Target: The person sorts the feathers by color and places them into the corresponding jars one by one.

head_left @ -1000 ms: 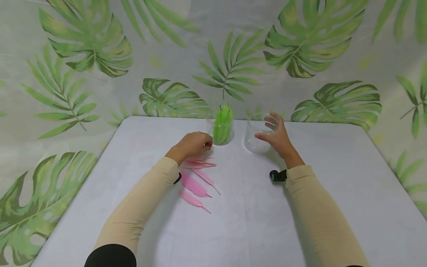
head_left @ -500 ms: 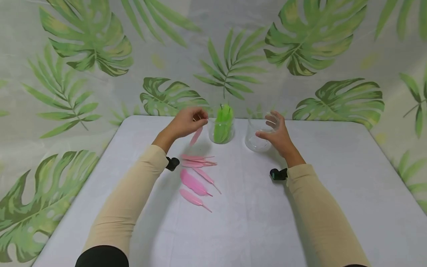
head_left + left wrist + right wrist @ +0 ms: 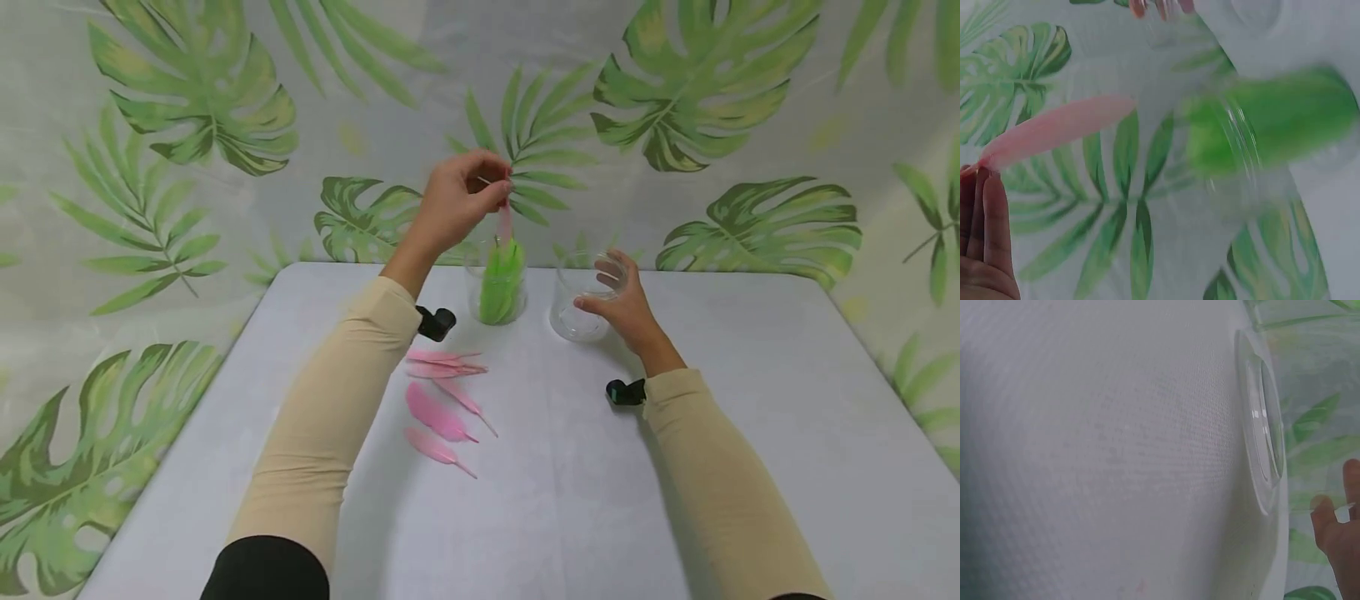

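Observation:
High over the jar of green feathers, my left hand (image 3: 459,200) pinches a pink feather (image 3: 1060,128) by its quill, vane hanging down. In the left wrist view the feather's tip points toward the mouth of that clear jar (image 3: 474,287). Bright green feathers (image 3: 500,287) stand upright inside it. To its right is a second clear jar (image 3: 570,312), with nothing visible in it. My right hand (image 3: 630,312) grips this jar's side near the rim, thumb in front and fingers behind. Several pink feathers (image 3: 437,412) lie on the table in front of the left jar.
A white cloth covers the table (image 3: 600,500). Right behind its far edge hangs a leaf-printed backdrop (image 3: 390,92). A small black camera (image 3: 437,323) sticks out from the left wrist, and another camera (image 3: 625,392) from the right.
My left hand has lifted one pink feather from the table, raised it and brought it rightward over the jar of green feathers. My right hand stays on the other jar.

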`<state>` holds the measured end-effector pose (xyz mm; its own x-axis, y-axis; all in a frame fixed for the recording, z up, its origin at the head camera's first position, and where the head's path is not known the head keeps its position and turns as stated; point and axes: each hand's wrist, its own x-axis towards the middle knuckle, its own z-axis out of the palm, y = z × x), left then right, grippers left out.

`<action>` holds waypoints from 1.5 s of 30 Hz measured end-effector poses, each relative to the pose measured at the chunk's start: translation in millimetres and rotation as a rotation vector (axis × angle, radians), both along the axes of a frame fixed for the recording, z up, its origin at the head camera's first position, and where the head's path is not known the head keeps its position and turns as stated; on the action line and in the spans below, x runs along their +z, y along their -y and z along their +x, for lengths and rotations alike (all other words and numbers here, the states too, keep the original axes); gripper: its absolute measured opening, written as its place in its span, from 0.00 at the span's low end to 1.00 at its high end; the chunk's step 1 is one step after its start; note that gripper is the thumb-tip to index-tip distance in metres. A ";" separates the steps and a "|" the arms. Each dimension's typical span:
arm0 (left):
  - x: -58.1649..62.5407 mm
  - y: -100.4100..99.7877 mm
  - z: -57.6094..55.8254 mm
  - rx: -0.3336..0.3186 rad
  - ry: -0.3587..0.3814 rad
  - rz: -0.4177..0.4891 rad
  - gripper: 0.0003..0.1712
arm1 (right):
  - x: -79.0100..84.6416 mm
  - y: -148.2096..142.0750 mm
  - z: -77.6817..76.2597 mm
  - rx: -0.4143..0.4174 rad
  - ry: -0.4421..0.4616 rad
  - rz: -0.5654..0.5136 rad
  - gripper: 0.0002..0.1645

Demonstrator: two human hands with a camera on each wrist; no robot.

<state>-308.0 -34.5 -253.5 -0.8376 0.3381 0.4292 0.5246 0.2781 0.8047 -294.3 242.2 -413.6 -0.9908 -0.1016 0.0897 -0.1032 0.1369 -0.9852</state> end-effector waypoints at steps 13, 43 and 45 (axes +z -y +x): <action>-71.3 -94.8 -17.0 0.023 0.090 0.112 0.10 | 7.5 3.4 9.2 -0.014 0.001 0.003 0.60; -116.6 -106.0 -17.1 -0.001 0.203 0.100 0.11 | 6.4 2.6 10.0 0.019 0.016 -0.021 0.60; -116.2 -105.9 -17.0 -0.001 0.194 0.096 0.11 | 6.7 3.0 9.6 0.017 0.011 -0.023 0.60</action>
<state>-325.1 71.3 -369.7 -0.9073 0.3042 0.2904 0.3576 0.1944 0.9134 -284.7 239.1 -406.9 -0.9898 -0.1169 0.0813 -0.0945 0.1128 -0.9891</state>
